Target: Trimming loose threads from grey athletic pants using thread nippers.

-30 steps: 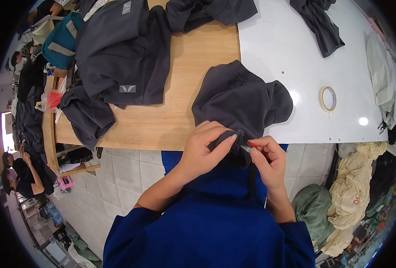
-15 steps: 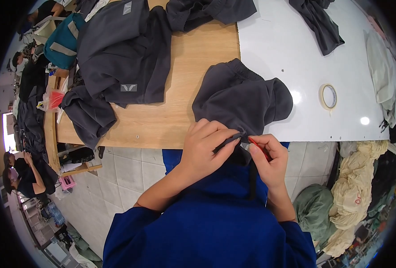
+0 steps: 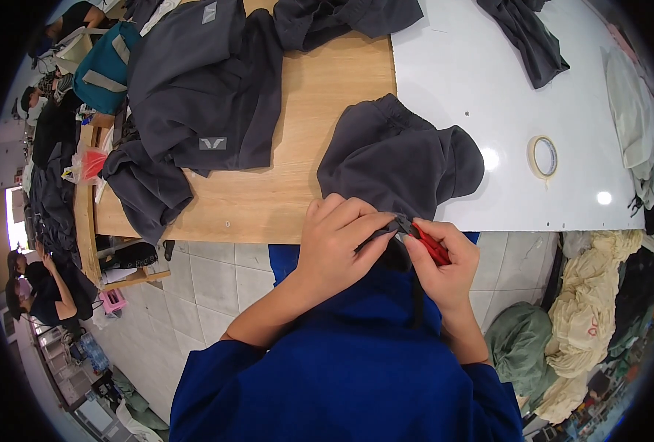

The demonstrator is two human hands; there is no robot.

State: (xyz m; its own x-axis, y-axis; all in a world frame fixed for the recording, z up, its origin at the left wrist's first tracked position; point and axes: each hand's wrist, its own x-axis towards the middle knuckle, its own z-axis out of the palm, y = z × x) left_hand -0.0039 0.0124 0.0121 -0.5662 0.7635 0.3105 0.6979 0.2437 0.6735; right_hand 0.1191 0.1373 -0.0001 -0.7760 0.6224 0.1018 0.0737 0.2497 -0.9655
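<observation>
A dark grey garment (image 3: 400,158) with a gathered elastic edge lies bunched at the table's front edge, its near part hanging over. My left hand (image 3: 339,241) is closed, pinching a fold of this garment between thumb and fingers. In my right hand (image 3: 445,267) are red-handled thread snips (image 3: 433,245), the fingers wrapped round the handle. Their dark metal tip meets the pinched cloth beside my left fingertips. Whether the blades are apart is too small to tell. A dark strip dangles below, between my hands.
A pile of dark grey garments (image 3: 201,96) covers the left of the wooden tabletop (image 3: 327,88). On the white tabletop (image 3: 459,81) at right lies a tape roll (image 3: 543,157). Cream cloth bundles (image 3: 585,309) stand at lower right. Another person (image 3: 50,287) is at far left.
The snips have turned in my right hand, so more red handle and the metal tip show at the cloth. My left hand keeps its pinch in nearly the same place.
</observation>
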